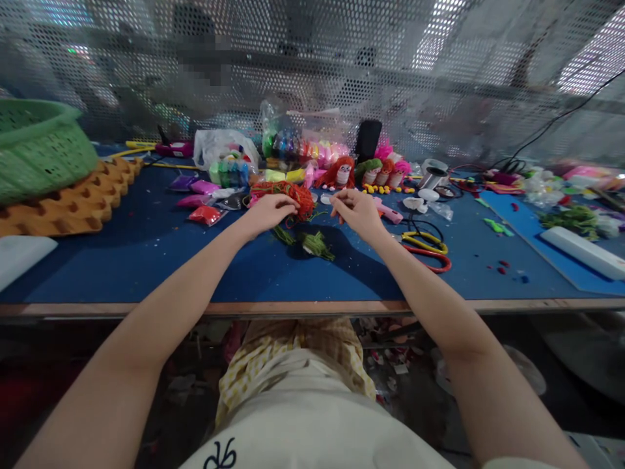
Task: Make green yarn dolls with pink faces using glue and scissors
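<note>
My left hand (273, 211) is at the tangled orange-red yarn (306, 203), its thumb and fingers bent together on the near side of the bundle. To the right of the yarn, my right hand (359, 212) is raised above the table with its fingertips pinched. Something small and orange shows at those fingertips, too small to name. Below and between my hands lies a bunch of green yarn (318, 245) on the blue tabletop. A small white disc (325, 198) sits just beyond my right fingertips.
Small yarn-haired dolls (344, 173) stand at the back, beside a black phone-like slab (368, 138). Scissors with red and yellow handles (432, 264) and a pink glue gun (389, 212) lie to the right. At left, a green basket (43, 153) rests on orange egg trays (81, 203).
</note>
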Tool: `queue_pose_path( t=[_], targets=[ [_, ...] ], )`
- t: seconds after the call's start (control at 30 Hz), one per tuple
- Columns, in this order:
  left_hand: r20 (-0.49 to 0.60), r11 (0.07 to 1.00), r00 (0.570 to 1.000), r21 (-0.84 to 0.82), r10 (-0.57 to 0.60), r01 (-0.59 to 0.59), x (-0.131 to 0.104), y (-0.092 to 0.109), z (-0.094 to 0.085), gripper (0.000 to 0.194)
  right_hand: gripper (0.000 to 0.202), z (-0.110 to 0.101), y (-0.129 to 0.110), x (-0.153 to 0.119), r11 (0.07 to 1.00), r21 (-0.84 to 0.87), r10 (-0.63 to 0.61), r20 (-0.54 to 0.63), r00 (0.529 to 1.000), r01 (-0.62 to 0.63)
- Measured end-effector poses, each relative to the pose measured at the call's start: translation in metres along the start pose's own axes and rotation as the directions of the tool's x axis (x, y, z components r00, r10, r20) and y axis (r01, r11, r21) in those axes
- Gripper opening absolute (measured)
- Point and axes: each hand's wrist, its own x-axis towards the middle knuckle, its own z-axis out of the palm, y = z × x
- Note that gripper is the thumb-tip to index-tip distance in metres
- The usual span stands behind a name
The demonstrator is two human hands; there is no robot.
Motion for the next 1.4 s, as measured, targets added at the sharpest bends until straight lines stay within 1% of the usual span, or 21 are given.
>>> queue_pose_path(
  t=[0.03, 0.07, 0.13, 0.2, 0.33, 0.43, 0.5, 0.53, 0.6, 0.63, 0.7, 0.73, 0.77, 0.83, 0.97, 1.13, 1.17, 1.2, 1.3, 1.33, 1.4],
  targets=[
    [-0.04, 0.997, 0.998, 0.071, 0.046, -0.043, 0.001, -0.002, -0.007, 0.034, 0.039, -0.001, 0.0, 0.0, 1.0, -0.015, -0.009, -0.014, 1.0, 0.009],
    [-0.043, 0.987, 0.995, 0.137, 0.092, -0.086, 0.001, -0.004, -0.013, 0.032, 0.036, -0.002, 0.0, 0.001, 0.999, -0.03, -0.019, -0.024, 1.0, 0.018],
    [0.028, 0.958, 0.985, 0.231, 0.169, -0.17, 0.001, -0.008, -0.024, 0.025, 0.032, -0.004, 0.0, 0.001, 0.998, -0.062, -0.033, -0.033, 0.999, 0.031],
    [0.048, 0.925, 0.972, 0.298, 0.231, -0.235, 0.0, -0.012, -0.028, 0.024, 0.031, -0.004, 0.001, 0.001, 0.995, -0.092, -0.042, -0.021, 0.999, 0.04],
    [-0.005, 0.861, 0.935, 0.391, 0.356, -0.326, 0.003, -0.02, -0.024, 0.029, 0.031, 0.0, 0.007, 0.0, 0.99, -0.127, -0.058, 0.032, 0.998, 0.062],
    [-0.063, 0.746, 0.869, 0.547, 0.491, -0.381, 0.005, -0.026, -0.021, 0.029, 0.038, 0.005, 0.006, -0.003, 0.988, -0.125, -0.078, 0.08, 0.994, 0.087],
    [-0.052, 0.673, 0.834, 0.619, 0.55, -0.405, 0.005, -0.03, -0.02, 0.03, 0.046, 0.005, 0.001, -0.006, 0.987, -0.106, -0.104, 0.142, 0.984, 0.12],
    [-0.029, 0.655, 0.829, 0.629, 0.559, -0.419, 0.005, -0.031, -0.019, 0.031, 0.05, 0.003, -0.003, -0.008, 0.987, -0.087, -0.118, 0.188, 0.975, 0.136],
    [0.025, 0.632, 0.826, 0.631, 0.564, -0.45, 0.004, -0.033, -0.016, 0.032, 0.052, -0.001, -0.014, -0.012, 0.978, -0.051, -0.17, 0.36, 0.917, 0.201],
    [0.049, 0.625, 0.829, 0.632, 0.558, -0.458, 0.004, -0.033, -0.013, 0.034, 0.052, -0.004, -0.018, -0.014, 0.967, -0.041, -0.202, 0.471, 0.859, 0.251],
    [0.068, 0.635, 0.85, 0.634, 0.522, -0.441, 0.006, -0.035, -0.007, 0.036, 0.052, -0.007, -0.026, -0.018, 0.923, -0.058, -0.247, 0.671, 0.699, 0.381],
    [0.064, 0.653, 0.869, 0.633, 0.491, -0.416, 0.008, -0.036, -0.004, 0.037, 0.054, -0.007, -0.027, -0.019, 0.896, -0.076, -0.249, 0.728, 0.638, 0.437],
    [0.044, 0.68, 0.89, 0.629, 0.454, -0.378, 0.009, -0.038, -0.001, 0.038, 0.054, -0.006, -0.028, -0.021, 0.872, -0.095, -0.249, 0.757, 0.604, 0.48],
    [-0.007, 0.733, 0.923, 0.61, 0.385, -0.301, 0.015, -0.042, 0.003, 0.038, 0.048, -0.002, -0.025, -0.022, 0.849, -0.111, -0.265, 0.756, 0.598, 0.517],
    [-0.095, 0.774, 0.936, 0.593, 0.34, -0.221, 0.028, -0.054, 0.001, 0.045, 0.034, 0.005, -0.017, -0.018, 0.863, -0.029, -0.336, 0.714, 0.615, 0.505],
    [-0.178, 0.814, 0.935, 0.559, 0.307, -0.16, 0.041, -0.07, -0.006, 0.044, 0.032, -0.002, -0.016, -0.013, 0.965, 0.084, -0.24, 0.666, 0.706, 0.25],
    [-0.187, 0.818, 0.934, 0.554, 0.305, -0.156, 0.042, -0.072, -0.006, 0.043, 0.032, -0.005, -0.017, -0.013, 0.969, 0.096, -0.231, 0.672, 0.703, 0.227],
    [-0.194, 0.821, 0.932, 0.55, 0.306, -0.156, 0.043, -0.073, -0.006, 0.043, 0.031, -0.007, -0.018, -0.013, 0.967, 0.095, -0.234, 0.694, 0.681, 0.236],
    [-0.213, 0.824, 0.923, 0.543, 0.321, -0.161, 0.042, -0.076, -0.005, 0.042, 0.03, -0.011, -0.021, -0.014, 0.928, 0.023, -0.252, 0.774, 0.58, 0.373],
    [-0.221, 0.825, 0.919, 0.541, 0.326, -0.162, 0.042, -0.076, -0.005, 0.043, 0.028, -0.01, -0.021, -0.014, 0.91, -0.008, -0.255, 0.778, 0.574, 0.415],
    [-0.231, 0.827, 0.914, 0.537, 0.334, -0.166, 0.041, -0.077, -0.005, 0.044, 0.027, -0.006, -0.02, -0.013, 0.895, -0.042, -0.266, 0.749, 0.607, 0.444]
  ],
)
